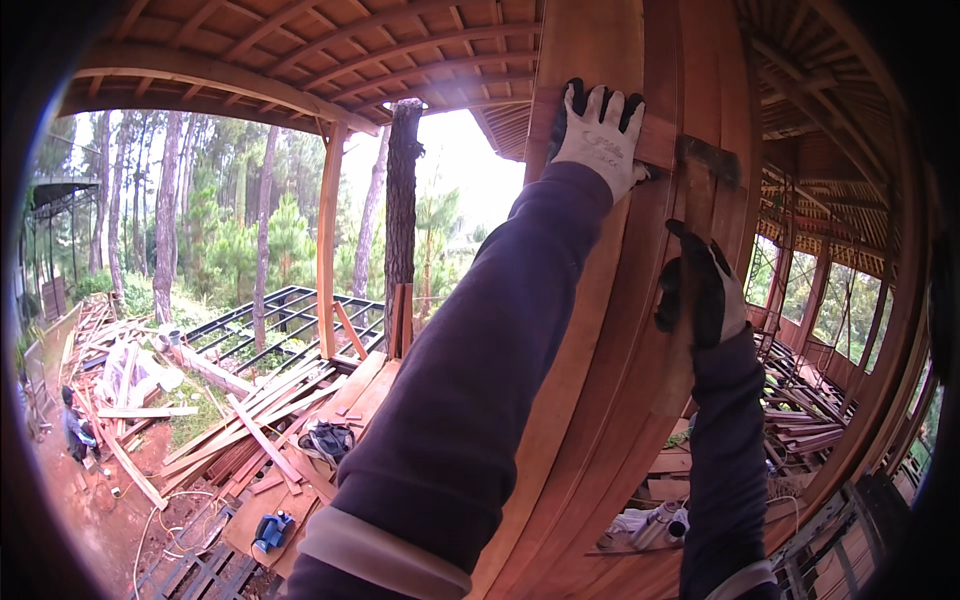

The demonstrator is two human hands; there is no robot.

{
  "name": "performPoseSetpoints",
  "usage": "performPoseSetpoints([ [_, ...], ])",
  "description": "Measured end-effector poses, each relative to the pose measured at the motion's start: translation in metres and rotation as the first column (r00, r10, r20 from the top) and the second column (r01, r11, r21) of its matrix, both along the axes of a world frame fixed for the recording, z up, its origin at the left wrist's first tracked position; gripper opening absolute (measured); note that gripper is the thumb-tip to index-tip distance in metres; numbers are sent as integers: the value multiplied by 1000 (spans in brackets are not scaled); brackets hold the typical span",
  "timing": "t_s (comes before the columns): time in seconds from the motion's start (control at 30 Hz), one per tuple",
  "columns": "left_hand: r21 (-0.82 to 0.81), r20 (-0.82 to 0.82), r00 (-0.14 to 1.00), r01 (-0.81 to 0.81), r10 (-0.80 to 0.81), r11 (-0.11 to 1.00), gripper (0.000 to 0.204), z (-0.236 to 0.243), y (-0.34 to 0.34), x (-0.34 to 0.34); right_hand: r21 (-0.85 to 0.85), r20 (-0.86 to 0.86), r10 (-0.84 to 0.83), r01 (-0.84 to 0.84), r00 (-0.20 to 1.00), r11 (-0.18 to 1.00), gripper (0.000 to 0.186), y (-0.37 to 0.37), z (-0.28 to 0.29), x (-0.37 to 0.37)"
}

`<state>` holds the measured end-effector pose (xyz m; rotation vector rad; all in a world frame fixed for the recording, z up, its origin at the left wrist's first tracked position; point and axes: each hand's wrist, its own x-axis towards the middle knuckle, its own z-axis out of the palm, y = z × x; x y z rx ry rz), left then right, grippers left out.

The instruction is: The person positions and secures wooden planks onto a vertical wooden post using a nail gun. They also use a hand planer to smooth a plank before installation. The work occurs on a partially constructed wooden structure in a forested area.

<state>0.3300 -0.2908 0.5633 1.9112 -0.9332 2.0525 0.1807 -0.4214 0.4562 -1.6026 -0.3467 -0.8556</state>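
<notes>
My left hand (600, 135), in a pale glove with black fingertips, lies high on the upright reddish-brown wooden boards (590, 330). Its fingers are spread against the wood, and the thumb points right. Lower and to the right, my right hand (708, 290), gloved too, is closed around the wooden handle of a hammer (708, 162). The hammer's dark metal head is up, close to the boards and to the right of my left thumb. Part of the handle is hidden behind the right fingers.
On the lower left, a plank surface holds a blue power tool (272, 532) and a dark bag (330, 438). Loose timber (250, 440) is piled beyond. A person (80, 425) is at the far left. Spray cans (655, 525) stand below the boards. A bark-covered post (403, 230) rises to the left.
</notes>
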Motion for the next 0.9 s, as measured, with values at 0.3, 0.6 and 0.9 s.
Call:
performPoseSetpoints([
  [0.3, -6, -1, 1000, -5, 4, 1000, 83, 1, -2, 3, 163, 138, -45, 22, 989, 986, 49, 2, 5, 11],
  [0.6, -8, 1, 1000, -28, 28, 1000, 82, 2, -4, 2, 124, 177, 13, -35, 984, 992, 48, -2, 2, 3],
  [0.9, -3, 5, 1000, -15, 15, 1000, 81, 1, -1, 3, 138, 166, -30, 6, 986, 990, 48, 5, -1, 6],
])
